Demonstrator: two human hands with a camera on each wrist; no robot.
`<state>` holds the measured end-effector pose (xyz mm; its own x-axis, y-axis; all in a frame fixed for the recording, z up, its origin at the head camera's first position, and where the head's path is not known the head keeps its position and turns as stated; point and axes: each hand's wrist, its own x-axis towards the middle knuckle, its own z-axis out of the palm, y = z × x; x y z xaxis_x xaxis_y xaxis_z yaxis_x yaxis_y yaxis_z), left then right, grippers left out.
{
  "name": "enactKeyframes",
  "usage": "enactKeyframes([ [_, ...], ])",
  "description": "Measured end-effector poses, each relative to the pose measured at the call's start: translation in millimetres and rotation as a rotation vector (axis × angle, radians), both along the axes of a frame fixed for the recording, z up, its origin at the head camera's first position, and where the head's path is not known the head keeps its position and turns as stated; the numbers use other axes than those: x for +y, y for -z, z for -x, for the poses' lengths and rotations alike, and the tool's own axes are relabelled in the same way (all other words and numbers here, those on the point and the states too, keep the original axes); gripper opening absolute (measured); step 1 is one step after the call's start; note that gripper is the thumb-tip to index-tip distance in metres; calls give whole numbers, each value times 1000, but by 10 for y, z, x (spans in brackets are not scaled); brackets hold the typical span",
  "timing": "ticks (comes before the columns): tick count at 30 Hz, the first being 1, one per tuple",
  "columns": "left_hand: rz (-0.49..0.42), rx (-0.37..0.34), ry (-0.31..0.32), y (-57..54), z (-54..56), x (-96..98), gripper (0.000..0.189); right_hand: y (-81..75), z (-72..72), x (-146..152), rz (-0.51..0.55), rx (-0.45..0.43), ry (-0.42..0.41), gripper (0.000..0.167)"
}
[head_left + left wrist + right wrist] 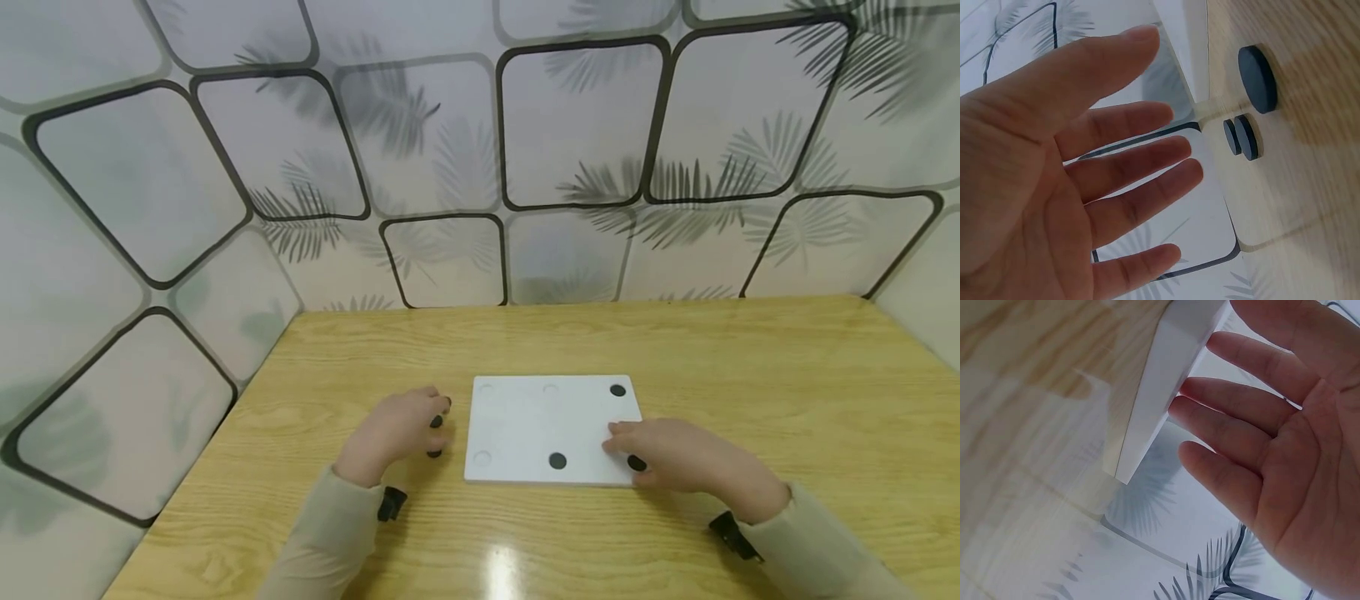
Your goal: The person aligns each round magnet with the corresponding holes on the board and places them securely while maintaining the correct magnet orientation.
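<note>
Black discs [1259, 81] sit near the spread, empty left hand [394, 431]: pinch one gently. Let the loose, empty right hand [678, 454] steady the white board [525, 425].

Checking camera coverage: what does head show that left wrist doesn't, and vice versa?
Only head: the white board with three black discs and three empty round recesses, the right hand over its right edge, and both beige sleeves.

Only left wrist: the palm side of the left hand, thumb and four fingers plainly visible and holding nothing.

Both: the left hand itself, three loose black discs on the wooden table, and the patterned wall covering.
</note>
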<state>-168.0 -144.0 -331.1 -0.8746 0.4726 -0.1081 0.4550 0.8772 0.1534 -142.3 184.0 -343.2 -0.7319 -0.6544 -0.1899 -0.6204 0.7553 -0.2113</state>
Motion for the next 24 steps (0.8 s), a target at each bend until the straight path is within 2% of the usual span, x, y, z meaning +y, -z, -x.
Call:
enactKeyframes([
  [8,26,-43,-48,42,12,-17,25,-6,-2,-8,0,4,8,40],
  [15,62,-77,-72,56,3,-22,29,0,-3,-4,2,13,5,40],
  [24,106,-53,-102,29,-35,-26,23,8,-14,5,14,15,-7,39],
])
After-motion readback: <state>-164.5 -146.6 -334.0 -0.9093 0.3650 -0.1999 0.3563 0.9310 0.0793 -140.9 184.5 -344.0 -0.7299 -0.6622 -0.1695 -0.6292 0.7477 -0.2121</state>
